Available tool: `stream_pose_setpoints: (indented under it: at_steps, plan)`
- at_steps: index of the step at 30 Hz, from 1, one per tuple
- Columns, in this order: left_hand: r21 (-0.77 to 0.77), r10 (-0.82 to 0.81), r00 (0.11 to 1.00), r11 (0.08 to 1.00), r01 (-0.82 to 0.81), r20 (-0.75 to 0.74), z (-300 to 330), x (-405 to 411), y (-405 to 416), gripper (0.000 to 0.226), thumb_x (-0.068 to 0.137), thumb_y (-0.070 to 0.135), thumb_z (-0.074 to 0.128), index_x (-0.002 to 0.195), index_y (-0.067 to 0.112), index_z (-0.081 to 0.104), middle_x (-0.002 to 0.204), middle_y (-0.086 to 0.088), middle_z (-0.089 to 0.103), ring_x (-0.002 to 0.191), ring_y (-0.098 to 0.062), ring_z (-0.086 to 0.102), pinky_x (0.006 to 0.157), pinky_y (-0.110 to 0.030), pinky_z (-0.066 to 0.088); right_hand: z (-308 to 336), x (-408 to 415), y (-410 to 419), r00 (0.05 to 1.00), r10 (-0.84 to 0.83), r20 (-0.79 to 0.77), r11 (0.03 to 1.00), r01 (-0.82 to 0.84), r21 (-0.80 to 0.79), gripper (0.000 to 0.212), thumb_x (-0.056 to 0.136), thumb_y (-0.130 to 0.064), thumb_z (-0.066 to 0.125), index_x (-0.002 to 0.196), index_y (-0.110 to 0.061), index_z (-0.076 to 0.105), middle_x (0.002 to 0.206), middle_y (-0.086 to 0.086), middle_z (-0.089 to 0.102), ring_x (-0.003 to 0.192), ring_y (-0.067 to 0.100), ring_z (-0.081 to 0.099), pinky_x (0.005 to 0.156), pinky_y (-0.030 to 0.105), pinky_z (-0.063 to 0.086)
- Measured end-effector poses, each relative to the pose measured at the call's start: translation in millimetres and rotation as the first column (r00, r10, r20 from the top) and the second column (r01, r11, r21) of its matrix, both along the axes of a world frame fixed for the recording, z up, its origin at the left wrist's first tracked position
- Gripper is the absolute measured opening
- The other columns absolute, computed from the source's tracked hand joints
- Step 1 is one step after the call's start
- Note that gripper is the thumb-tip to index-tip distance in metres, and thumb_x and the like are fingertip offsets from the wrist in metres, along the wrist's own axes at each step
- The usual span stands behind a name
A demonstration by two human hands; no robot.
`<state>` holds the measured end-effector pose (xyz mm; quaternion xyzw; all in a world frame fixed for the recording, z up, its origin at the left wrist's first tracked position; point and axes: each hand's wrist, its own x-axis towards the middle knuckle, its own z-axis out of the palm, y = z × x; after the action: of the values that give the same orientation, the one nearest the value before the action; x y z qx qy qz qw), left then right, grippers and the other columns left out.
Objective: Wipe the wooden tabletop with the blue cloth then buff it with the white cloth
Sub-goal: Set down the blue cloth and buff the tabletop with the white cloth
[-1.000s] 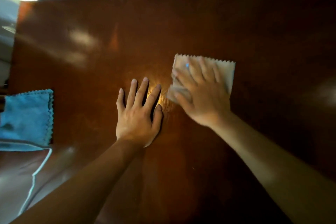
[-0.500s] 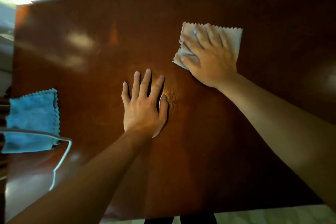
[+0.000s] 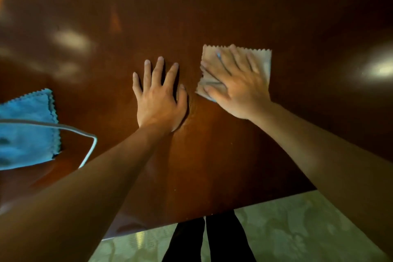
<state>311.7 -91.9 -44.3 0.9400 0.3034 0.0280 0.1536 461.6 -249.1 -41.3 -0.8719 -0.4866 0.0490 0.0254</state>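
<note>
The right hand [image 3: 238, 87] presses flat on the white cloth [image 3: 262, 64], fingers [image 3: 236, 57] extended and spread over it; the thumb lies along the cloth's left edge, where the fabric bunches slightly. Compared with half a second earlier, the cloth and hand are nearer the person and closer to the left hand [image 3: 158, 100]; a second ago they lay at about this position. This indicates a back-and-forth stroke, so the buffing stage appears to be in progress.

The left hand remains flat on the worktop [image 3: 212, 166], fingers straight and holding nothing, just beside the white cloth without touching it. It appears to serve as a brace.

The blue cloth [image 3: 27, 121] lies at the worktop's left side, well apart from both hands, which suggests the wiping stage is complete.

Limits of view: the blue cloth is cut off by the left frame edge and crossed by a pale cable [image 3: 89, 136] close to the camera. The right hand hides most of the white cloth. Glare patches and blur prevent any judgement of the surface finish.
</note>
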Motion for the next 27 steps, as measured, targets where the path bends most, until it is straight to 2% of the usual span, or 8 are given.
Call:
stream_pose_setpoints:
  at_steps: [4,7,9,12,16,22,25,27]
  plan:
    - [-0.092,0.004,0.993,0.996,0.007,0.119,5,-3,2,0.056,0.100,0.043,0.035,0.151,0.022,0.043,0.163,-0.008,0.030,0.155,-0.028,0.009,0.126,-0.048,-0.001,0,-10,8,0.996,-0.094,-0.002,0.996,0.094,0.002,0.062,0.102,-0.062,0.029,0.160,-0.041,0.025,0.170,0.003,0.021,0.159,0.031,0.009,0.128,0.053,0.007]
    - [-0.098,-0.015,0.996,0.995,0.024,0.088,7,-9,4,0.054,0.100,0.041,0.036,0.151,0.023,0.043,0.163,-0.006,0.030,0.155,-0.025,0.009,0.124,-0.050,-0.003,-3,-59,-10,0.996,-0.091,-0.018,0.995,0.092,0.038,0.059,0.102,-0.062,0.029,0.157,-0.042,0.031,0.169,0.002,0.027,0.159,0.030,0.011,0.127,0.054,0.007]
    - [-0.032,-0.050,0.999,0.998,0.050,0.019,7,-23,-8,0.053,0.102,0.042,0.030,0.152,0.025,0.040,0.164,-0.005,0.029,0.155,-0.024,0.009,0.123,-0.053,-0.002,-5,-104,-36,0.998,-0.053,-0.014,0.994,0.054,0.093,0.056,0.103,-0.061,0.033,0.155,-0.040,0.038,0.167,0.003,0.031,0.158,0.030,0.014,0.126,0.055,0.011]
    - [0.008,-0.115,0.993,0.993,0.115,-0.008,3,-49,-34,0.055,0.104,0.044,0.024,0.155,0.026,0.033,0.166,-0.005,0.023,0.156,-0.026,0.006,0.122,-0.054,0.000,-6,-148,-75,0.999,0.040,-0.023,0.988,-0.036,0.150,0.056,0.103,-0.060,0.040,0.154,-0.038,0.042,0.168,0.004,0.027,0.158,0.031,0.015,0.125,0.058,0.016]
    - [0.035,-0.129,0.991,0.991,0.130,-0.021,-2,-55,-39,0.055,0.105,0.045,0.023,0.157,0.027,0.029,0.167,-0.005,0.020,0.156,-0.027,0.004,0.122,-0.055,0.001,-5,-117,-90,0.990,0.138,-0.004,0.986,-0.137,0.094,0.059,0.103,-0.063,0.034,0.156,-0.037,0.039,0.168,0.005,0.027,0.157,0.031,0.018,0.125,0.056,0.016]
    - [-0.002,-0.122,0.991,0.993,0.122,0.056,1,-56,-39,0.055,0.104,0.045,0.026,0.153,0.024,0.038,0.165,-0.005,0.027,0.156,-0.027,0.009,0.123,-0.053,0.001,-2,-68,-70,0.970,-0.242,0.013,0.969,0.241,0.051,0.059,0.102,-0.056,0.029,0.157,-0.034,0.037,0.167,0.010,0.030,0.156,0.037,0.019,0.125,0.060,0.017]
    - [-0.078,-0.091,0.989,0.992,0.101,0.120,5,-57,-35,0.054,0.104,0.047,0.029,0.151,0.025,0.044,0.164,-0.003,0.031,0.156,-0.023,0.010,0.124,-0.050,0.001,-2,-116,-55,0.948,-0.315,-0.043,0.946,0.317,0.068,0.061,0.102,-0.060,0.026,0.158,-0.036,0.034,0.168,0.009,0.026,0.157,0.037,0.014,0.126,0.059,0.012]
    - [-0.095,-0.085,0.989,0.991,0.097,0.122,6,-57,-36,0.054,0.103,0.049,0.032,0.150,0.026,0.045,0.164,-0.002,0.030,0.156,-0.022,0.009,0.124,-0.049,-0.001,-4,-167,-51,0.952,-0.297,-0.080,0.947,0.304,0.107,0.059,0.102,-0.061,0.033,0.156,-0.037,0.038,0.168,0.006,0.028,0.157,0.035,0.015,0.125,0.058,0.014]
